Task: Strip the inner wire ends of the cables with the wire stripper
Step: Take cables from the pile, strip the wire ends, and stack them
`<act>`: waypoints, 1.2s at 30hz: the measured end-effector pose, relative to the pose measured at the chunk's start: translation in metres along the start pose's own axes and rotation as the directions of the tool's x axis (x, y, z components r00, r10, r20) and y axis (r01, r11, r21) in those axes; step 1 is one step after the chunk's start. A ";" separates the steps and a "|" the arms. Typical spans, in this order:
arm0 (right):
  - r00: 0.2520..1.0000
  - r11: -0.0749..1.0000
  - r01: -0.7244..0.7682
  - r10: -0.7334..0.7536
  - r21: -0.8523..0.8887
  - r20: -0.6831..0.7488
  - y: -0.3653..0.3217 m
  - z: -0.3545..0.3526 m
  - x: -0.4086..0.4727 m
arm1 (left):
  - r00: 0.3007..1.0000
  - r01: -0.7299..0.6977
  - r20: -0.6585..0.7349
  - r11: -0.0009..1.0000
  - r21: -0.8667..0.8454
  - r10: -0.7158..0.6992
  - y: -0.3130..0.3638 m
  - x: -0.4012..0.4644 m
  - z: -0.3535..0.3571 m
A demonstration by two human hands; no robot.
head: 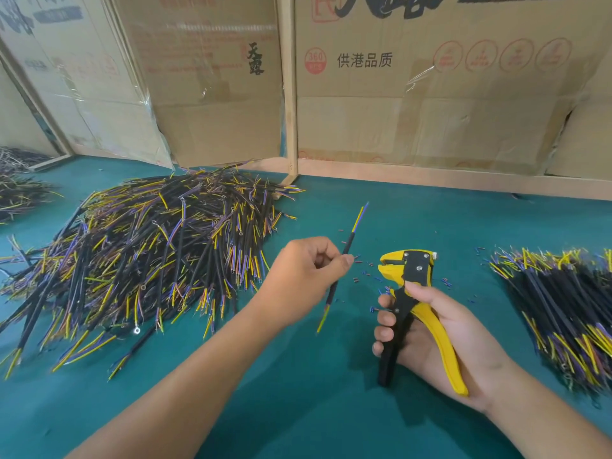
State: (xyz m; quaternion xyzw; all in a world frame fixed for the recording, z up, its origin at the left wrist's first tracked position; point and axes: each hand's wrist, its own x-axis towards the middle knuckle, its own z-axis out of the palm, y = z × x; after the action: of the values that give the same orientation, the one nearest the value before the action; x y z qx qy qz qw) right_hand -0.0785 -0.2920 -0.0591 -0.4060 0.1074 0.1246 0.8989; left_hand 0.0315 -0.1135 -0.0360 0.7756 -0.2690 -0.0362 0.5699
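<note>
Teal bench (pixel 298 409). Left pile (pixel 149 253): loose cables, no bin. Left hand (pixel 298 276) pinches one cable (pixel 337 276) mid-sheath, clear of the stripper (pixel 410 293) gripped in the right hand (pixel 447 342). Risk: thin cores missing the jaws, or copper nicked. Right pile (pixel 563 309): likewise unboxed.

The surface (pixel 414 223) is teal green. At centre, a black-jacketed cable (pixel 344 256) shows yellow and blue inner wires. The wire stripper (pixel 410 293) at lower right is yellow and black. The cable piles at left (pixel 159 253) and right (pixel 559 299) mix black, yellow, purple and blue. Brown cardboard boxes (pixel 430 94) along the top carry black and red print.
</note>
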 end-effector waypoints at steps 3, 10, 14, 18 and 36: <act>1.000 1.000 -0.001 0.001 0.003 0.004 0.000 -0.001 0.000 | 0.998 0.051 0.053 0.991 -0.123 -0.044 0.002 -0.003 0.003; 0.999 1.000 0.000 0.001 -0.011 0.044 0.001 -0.006 0.003 | 0.992 0.120 0.072 0.968 -0.222 -0.107 0.003 -0.003 0.005; 0.999 1.000 0.004 -0.004 -0.009 0.040 0.001 -0.008 0.005 | 0.988 0.152 0.075 0.945 -0.291 -0.136 0.005 -0.005 0.004; 0.998 1.000 -0.010 0.009 0.018 0.068 0.004 -0.011 0.007 | 0.986 0.164 0.088 0.927 -0.337 -0.143 0.008 -0.005 0.005; 0.995 0.985 0.095 -0.088 -0.147 0.051 0.015 0.029 -0.020 | 0.978 0.194 0.156 0.881 -0.431 -0.140 0.011 -0.013 0.021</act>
State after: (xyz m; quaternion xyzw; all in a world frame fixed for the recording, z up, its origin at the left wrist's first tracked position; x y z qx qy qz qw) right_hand -0.0997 -0.2627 -0.0448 -0.4736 0.0593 0.0998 0.8731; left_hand 0.0087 -0.1279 -0.0364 0.6420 -0.2196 -0.1920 0.7090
